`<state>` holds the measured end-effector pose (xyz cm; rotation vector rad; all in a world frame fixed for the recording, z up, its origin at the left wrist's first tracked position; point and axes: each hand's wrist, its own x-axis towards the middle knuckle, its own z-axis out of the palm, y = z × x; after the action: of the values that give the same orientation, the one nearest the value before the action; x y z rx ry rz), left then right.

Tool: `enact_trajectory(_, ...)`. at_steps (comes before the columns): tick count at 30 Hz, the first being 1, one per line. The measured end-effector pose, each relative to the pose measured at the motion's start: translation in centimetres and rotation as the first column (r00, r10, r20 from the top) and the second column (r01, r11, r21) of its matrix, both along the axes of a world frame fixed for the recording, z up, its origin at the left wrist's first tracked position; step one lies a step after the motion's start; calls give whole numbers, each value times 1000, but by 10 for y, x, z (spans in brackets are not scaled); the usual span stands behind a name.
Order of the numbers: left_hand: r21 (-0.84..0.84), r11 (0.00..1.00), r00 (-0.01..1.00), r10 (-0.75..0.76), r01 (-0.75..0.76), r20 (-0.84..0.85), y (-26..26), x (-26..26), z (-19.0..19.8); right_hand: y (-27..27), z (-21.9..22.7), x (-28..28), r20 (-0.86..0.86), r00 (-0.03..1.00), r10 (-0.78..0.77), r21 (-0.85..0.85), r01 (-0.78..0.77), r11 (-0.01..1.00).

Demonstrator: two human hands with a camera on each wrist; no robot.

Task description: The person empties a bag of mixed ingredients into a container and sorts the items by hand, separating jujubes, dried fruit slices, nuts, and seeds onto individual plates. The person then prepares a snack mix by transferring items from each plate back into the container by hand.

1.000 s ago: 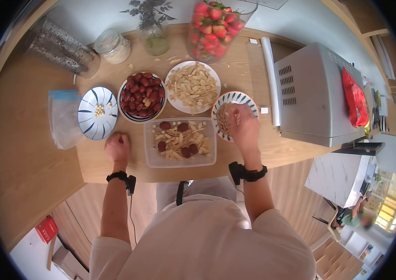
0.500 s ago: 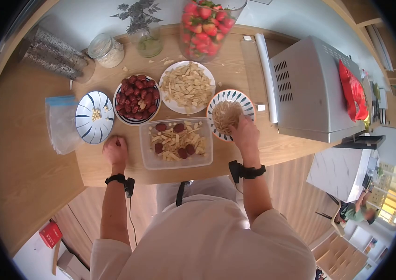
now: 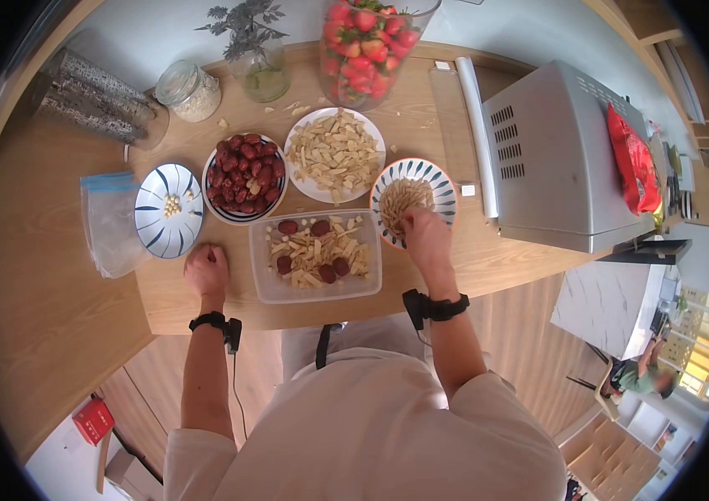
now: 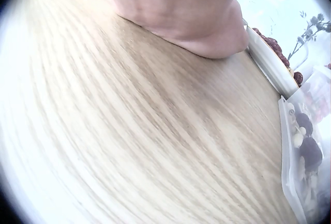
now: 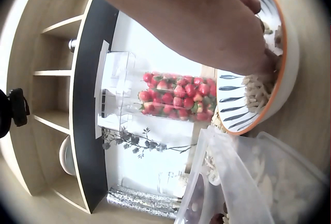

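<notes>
My right hand (image 3: 428,244) is at the near right part of an orange-rimmed striped bowl (image 3: 445,189), its bent fingertips pinching among thin pale pieces (image 3: 402,200). In the right wrist view the hand (image 5: 207,22) reaches over the bowl's rim (image 5: 282,87); its fingertips are partly hidden. My left hand (image 3: 206,269) rests on the table, loosely curled and holding nothing. Between the hands stands a clear plastic box (image 3: 273,288) holding pale slices (image 3: 319,253), small white pieces and several red dates (image 3: 328,273).
Behind the box are a bowl of dates (image 3: 248,174) and a white plate of slices (image 3: 334,154). At left lie a striped plate (image 3: 169,236) with small round pieces and clear bags (image 3: 108,225). Jars (image 3: 190,92) and a strawberry vase (image 3: 363,63) stand behind; a grey appliance (image 3: 551,167) is right.
Over the bowl, my right hand has moved down and slightly left, its fingertips now at the near side of the pale pieces. My left hand stays resting. The head view has shifted slightly.
</notes>
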<state>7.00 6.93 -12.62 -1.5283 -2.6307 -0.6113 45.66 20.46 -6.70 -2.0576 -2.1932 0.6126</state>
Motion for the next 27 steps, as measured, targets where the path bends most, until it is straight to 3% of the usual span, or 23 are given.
enact_trajectory(3, 2, 1000, 1000, -7, 7, -1, 1, 0, 1, 1, 7, -1, -78, 996, -39, 34, 42, 999)
enact_trajectory(5, 0, 1000, 1000, -8, 8, 2, 1, 0, 1, 3, 11, 0, -303, 952, -28, 154, 78, 985)
enact_trajectory(6, -1, 1000, 1000, -8, 8, 4, 1, 0, 2, 4, 13, -1, -304, 952, -28, 154, 78, 985)
enact_trajectory(8, -2, 1000, 1000, -9, 9, -4, 1, 0, 1, 6, 19, -5, -505, 862, 36, 292, 132, 947)
enact_trajectory(15, -14, 1000, 1000, -10, 10, -25, 0, 1, 2, -6, 53, -24, -682, 716, 146, 398, 196, 896)
enact_trajectory(18, -17, 1000, 1000, 2, -2, -18, -1, -1, -1, -17, 66, -36, -699, 691, 185, 379, 139, 915)
enact_trajectory(20, -29, 1000, 1000, 11, -11, -14, -1, -3, -3, -23, 72, -45, -680, 683, 266, 383, 22, 924)
enact_trajectory(21, -41, 999, 1000, 18, -18, -9, -2, -4, -4, -26, 68, -49, -682, 681, 268, 382, 19, 924)
enact_trajectory(23, -50, 998, 1000, 29, -30, -4, -2, -4, -5, -30, 57, -58, -670, 614, 417, 462, -95, 882)
enact_trajectory(27, -50, 998, 999, 32, -33, -6, -1, -3, -2, -41, 46, -73, -660, 577, 482, 449, -211, 868)
